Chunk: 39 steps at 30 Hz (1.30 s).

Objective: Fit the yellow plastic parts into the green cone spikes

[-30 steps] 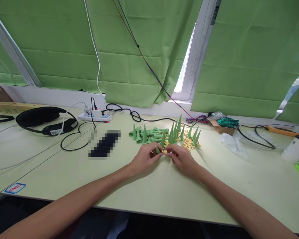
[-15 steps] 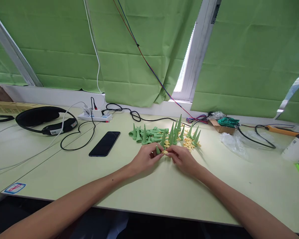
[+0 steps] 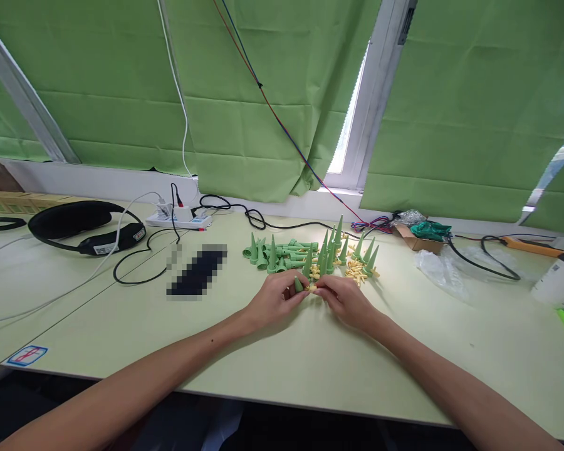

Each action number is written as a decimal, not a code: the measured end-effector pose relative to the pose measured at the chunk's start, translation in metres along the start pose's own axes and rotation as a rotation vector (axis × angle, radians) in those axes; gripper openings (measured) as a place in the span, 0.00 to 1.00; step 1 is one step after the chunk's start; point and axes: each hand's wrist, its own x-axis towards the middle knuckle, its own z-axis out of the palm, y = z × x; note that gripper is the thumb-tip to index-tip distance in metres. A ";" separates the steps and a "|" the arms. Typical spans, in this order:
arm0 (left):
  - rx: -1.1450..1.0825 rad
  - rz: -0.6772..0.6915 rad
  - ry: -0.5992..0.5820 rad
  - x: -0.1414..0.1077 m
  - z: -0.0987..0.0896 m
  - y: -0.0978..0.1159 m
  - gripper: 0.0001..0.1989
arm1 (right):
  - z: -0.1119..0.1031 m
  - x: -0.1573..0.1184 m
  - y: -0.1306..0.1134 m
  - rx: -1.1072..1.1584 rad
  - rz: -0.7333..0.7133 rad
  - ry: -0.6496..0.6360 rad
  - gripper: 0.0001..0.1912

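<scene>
My left hand (image 3: 273, 300) is closed on a small green plastic cone (image 3: 298, 284), which leans between thumb and fingers. My right hand (image 3: 346, 302) pinches a small pale-yellow plastic piece (image 3: 312, 289) that sits at the cone's base end. The fingertips of both hands nearly meet there, so how the two parts join is hidden. Just beyond the hands, several green cones (image 3: 330, 257) stand upright, some with yellow pieces at their bases. A heap of loose yellow pieces (image 3: 356, 271) lies to the right, and green tubular cones (image 3: 291, 250) lie piled to the left.
At left are a black headset-like band (image 3: 70, 225), a power strip (image 3: 181, 219) with cables, and a dark pixelated rectangle (image 3: 195, 275). To the right lie a small cardboard box (image 3: 418, 241), clear plastic wrapping (image 3: 439, 272) and a white container (image 3: 561, 282).
Both hands stay almost where they were, with only a slight shift of the fingers around the cone and the yellow piece.
</scene>
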 end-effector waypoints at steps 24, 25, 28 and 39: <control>-0.004 0.045 0.026 0.000 0.000 -0.001 0.05 | 0.003 0.001 0.003 0.031 -0.085 0.048 0.08; -0.005 0.048 0.022 0.000 0.000 0.000 0.05 | 0.003 0.000 0.004 0.029 -0.088 0.047 0.09; 0.001 0.064 0.020 0.000 0.000 0.000 0.05 | 0.003 0.000 0.004 0.017 -0.098 0.045 0.10; 0.016 0.059 -0.006 -0.002 0.000 -0.002 0.07 | 0.002 -0.001 0.005 -0.035 -0.120 0.033 0.11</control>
